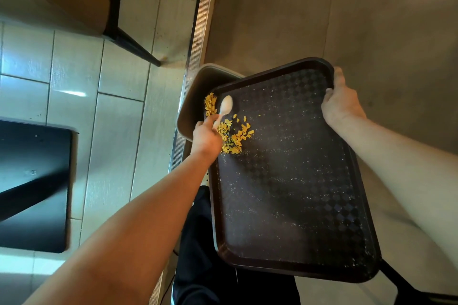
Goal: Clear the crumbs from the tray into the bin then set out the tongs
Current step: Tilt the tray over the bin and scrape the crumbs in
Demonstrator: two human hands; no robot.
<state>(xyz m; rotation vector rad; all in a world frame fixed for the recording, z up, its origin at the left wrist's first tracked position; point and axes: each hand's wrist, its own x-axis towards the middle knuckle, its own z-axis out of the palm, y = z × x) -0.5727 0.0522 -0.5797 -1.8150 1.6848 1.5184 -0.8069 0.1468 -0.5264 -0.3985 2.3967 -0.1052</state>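
Tray [292, 181] held level-to-tilted in front of me, dark brown with a checker-textured floor and a raised rim all round. My right hand [340, 104] clamps the far right corner at two o'clock, thumb over the rim and fingers under it. My left hand [207, 137] pinches the handle of a white plastic spoon [226, 106], bowl pointing toward eleven o'clock and lying over the tray's far left corner.

Crumbs [234, 135], yellow flakes, sit in two lots: a main heap just beside my left hand at its three o'clock, and a smaller lot pressed against the left rim at the far corner, touching the edge. Fine white specks are scattered across the rest of the tray floor.

Bin [198, 96], grey-brown and round-cornered, stands below the tray at ten o'clock; the tray's far left corner overhangs its open mouth, so the rim there lies above the opening.

A ribbed metal strip [198, 39] runs from twelve to seven o'clock beside the bin, dividing pale floor tiles [74, 77] on the left from plain flooring on the right. A black table base [32, 186] lies at nine o'clock, well apart from my arm. Tongs are not in view.
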